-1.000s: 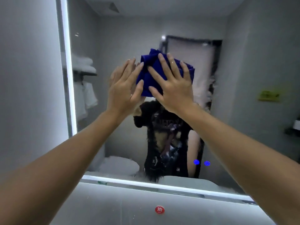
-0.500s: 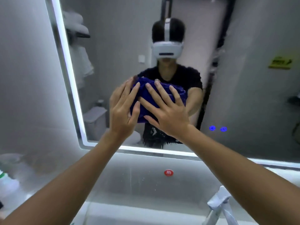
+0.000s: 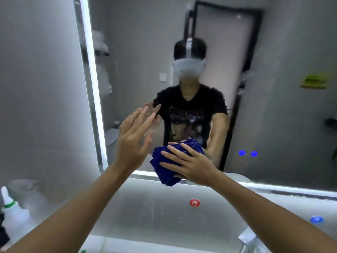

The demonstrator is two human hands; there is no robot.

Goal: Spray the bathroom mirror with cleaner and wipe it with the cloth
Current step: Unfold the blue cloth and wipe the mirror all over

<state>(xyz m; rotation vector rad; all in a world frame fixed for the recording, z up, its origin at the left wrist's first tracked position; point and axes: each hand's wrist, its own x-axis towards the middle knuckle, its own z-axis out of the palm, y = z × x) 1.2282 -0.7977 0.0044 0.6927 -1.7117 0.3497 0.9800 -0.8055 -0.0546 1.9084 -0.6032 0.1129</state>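
One blue cloth (image 3: 168, 166), bunched into folds, is lying against the lower part of the mirror (image 3: 142, 57), its bottom corner hanging down over the lit strip along the mirror's lower edge. The right hand (image 3: 191, 165) is pressing it to the glass with fingers spread and nearly straight across the fabric. The left hand (image 3: 134, 141) is hovering just left of the cloth and apart from it, holding nothing, its fingers stretched wide toward the glass; whether the fingertips are touching the mirror cannot be told.

The mirror is showing a person in a black printed shirt wearing a white headset (image 3: 188, 67), with a frosted door (image 3: 224, 52) in a dark frame behind. Two small blue touch icons (image 3: 248, 153) are glowing on the glass to the right of the cloth. Grey wall is surrounding the mirror, and a bright vertical light strip (image 3: 92, 79) is running down its left edge. Below, a round red sticker (image 3: 194, 202) is sitting on the pale splashback, a white spray bottle (image 3: 12, 214) is standing at the far left, and part of a chrome faucet (image 3: 249, 240) is showing at the bottom right.
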